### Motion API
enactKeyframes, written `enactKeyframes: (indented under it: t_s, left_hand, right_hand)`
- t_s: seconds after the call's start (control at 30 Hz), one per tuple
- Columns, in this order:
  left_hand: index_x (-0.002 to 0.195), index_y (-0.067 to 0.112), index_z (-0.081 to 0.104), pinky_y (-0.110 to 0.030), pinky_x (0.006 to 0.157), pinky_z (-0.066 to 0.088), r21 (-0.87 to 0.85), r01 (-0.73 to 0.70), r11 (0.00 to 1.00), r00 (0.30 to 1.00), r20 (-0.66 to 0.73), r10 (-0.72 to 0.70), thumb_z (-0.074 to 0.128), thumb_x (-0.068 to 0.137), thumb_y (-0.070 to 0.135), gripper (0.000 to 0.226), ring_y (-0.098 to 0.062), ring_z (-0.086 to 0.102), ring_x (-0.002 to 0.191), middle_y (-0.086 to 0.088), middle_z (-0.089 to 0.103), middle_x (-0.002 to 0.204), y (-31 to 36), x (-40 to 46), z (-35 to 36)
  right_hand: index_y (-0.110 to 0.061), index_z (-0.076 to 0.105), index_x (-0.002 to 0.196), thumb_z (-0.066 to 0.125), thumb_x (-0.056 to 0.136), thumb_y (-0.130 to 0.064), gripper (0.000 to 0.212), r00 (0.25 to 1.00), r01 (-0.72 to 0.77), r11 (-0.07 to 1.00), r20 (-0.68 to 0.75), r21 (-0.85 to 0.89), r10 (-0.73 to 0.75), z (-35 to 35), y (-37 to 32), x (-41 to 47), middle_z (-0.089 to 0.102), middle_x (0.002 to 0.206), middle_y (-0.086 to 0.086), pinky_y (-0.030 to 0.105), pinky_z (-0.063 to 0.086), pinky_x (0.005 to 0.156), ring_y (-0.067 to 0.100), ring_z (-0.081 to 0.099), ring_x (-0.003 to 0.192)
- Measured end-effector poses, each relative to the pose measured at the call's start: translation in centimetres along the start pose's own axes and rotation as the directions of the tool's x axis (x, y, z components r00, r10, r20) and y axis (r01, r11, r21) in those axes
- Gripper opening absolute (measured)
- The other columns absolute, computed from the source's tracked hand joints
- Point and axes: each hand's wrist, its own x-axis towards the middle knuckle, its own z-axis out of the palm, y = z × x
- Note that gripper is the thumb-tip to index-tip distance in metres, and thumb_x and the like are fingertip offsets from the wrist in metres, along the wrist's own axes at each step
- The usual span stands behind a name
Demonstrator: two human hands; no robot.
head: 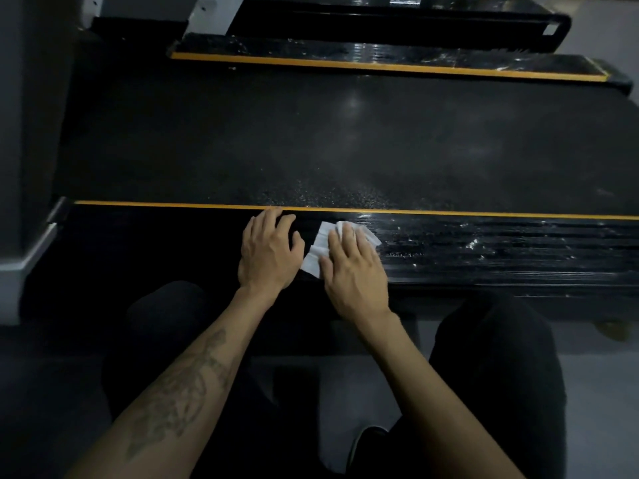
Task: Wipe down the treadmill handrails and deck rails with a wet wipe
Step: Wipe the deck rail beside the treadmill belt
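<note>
The near deck rail is a black ribbed strip with a yellow stripe along its far edge, running left to right in front of me. A white wet wipe lies flat on it. My right hand presses down on the wipe with fingers spread. My left hand rests flat on the rail just left of the wipe, holding nothing. To the right of the wipe the rail glistens with wet streaks. The far deck rail, also yellow-striped, lies beyond the belt.
The wide black running belt lies between the two rails. A grey upright post base stands at the left end. My knees in dark trousers are just below the near rail, over a grey floor.
</note>
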Motion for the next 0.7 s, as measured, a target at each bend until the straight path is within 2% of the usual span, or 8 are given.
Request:
enactKeyframes:
  t_s: [0.1, 0.23, 0.4, 0.6, 0.7]
  left_hand:
    - [0.131, 0.011, 0.065, -0.049, 0.112, 0.040, 0.003, 0.003, 1.000, 1.000, 0.006, -0.003, 0.056, 0.098, 0.027, 0.038, -0.027, 0.053, 0.127, -0.007, 0.059, 0.134, 0.0, 0.0, -0.1]
    - [0.130, 0.010, 0.066, -0.049, 0.112, 0.040, 0.000, 0.002, 1.000, 1.000, -0.008, -0.002, 0.056, 0.098, 0.026, 0.038, -0.028, 0.053, 0.127, -0.007, 0.059, 0.132, 0.1, 0.0, -0.1]
    - [0.130, 0.010, 0.065, -0.049, 0.112, 0.040, 0.001, -0.001, 1.000, 1.000, 0.001, 0.001, 0.057, 0.098, 0.025, 0.037, -0.028, 0.053, 0.128, -0.007, 0.059, 0.133, 0.1, 0.0, -0.2]
    - [0.129, 0.010, 0.066, -0.049, 0.112, 0.040, -0.002, 0.001, 1.000, 1.000, -0.017, -0.001, 0.058, 0.096, 0.025, 0.037, -0.029, 0.054, 0.126, -0.008, 0.060, 0.132, 0.0, 0.0, 0.1]
    - [0.128, 0.009, 0.067, -0.050, 0.111, 0.041, -0.003, 0.006, 1.000, 1.000, -0.013, -0.006, 0.058, 0.096, 0.024, 0.037, -0.030, 0.054, 0.126, -0.009, 0.060, 0.133, 0.0, 0.1, 0.3]
  right_hand:
    - [-0.013, 0.013, 0.164, 0.018, 0.112, -0.042, 0.060, 1.000, 0.006, 1.000, 0.015, -0.024, -0.005, -0.5, 1.2, 1.3, 0.006, 0.172, 0.009, 0.038, 0.004, 0.128, 0.024, 0.002, 0.159]
    - [-0.007, 0.011, 0.164, 0.015, 0.111, -0.043, 0.064, 0.995, -0.095, 0.994, 0.014, -0.056, 0.096, 0.1, 0.7, -0.2, 0.005, 0.171, 0.017, 0.042, 0.009, 0.128, 0.030, 0.003, 0.159]
    - [-0.016, 0.012, 0.165, 0.019, 0.111, -0.044, 0.061, 0.999, -0.008, 1.000, 0.049, -0.004, 0.009, -0.3, 0.0, 1.6, 0.005, 0.172, 0.010, 0.042, 0.008, 0.128, 0.029, 0.003, 0.159]
    - [-0.008, 0.010, 0.164, 0.016, 0.111, -0.041, 0.062, 0.993, -0.120, 0.993, 0.002, -0.023, 0.120, 0.2, 0.5, 0.7, 0.004, 0.171, 0.015, 0.042, 0.007, 0.129, 0.030, 0.002, 0.159]
    - [-0.010, 0.014, 0.164, 0.019, 0.111, -0.040, 0.061, 0.998, -0.058, 0.998, -0.001, -0.005, 0.058, 0.5, -0.5, 0.6, 0.007, 0.172, 0.013, 0.040, 0.005, 0.129, 0.029, 0.004, 0.159]
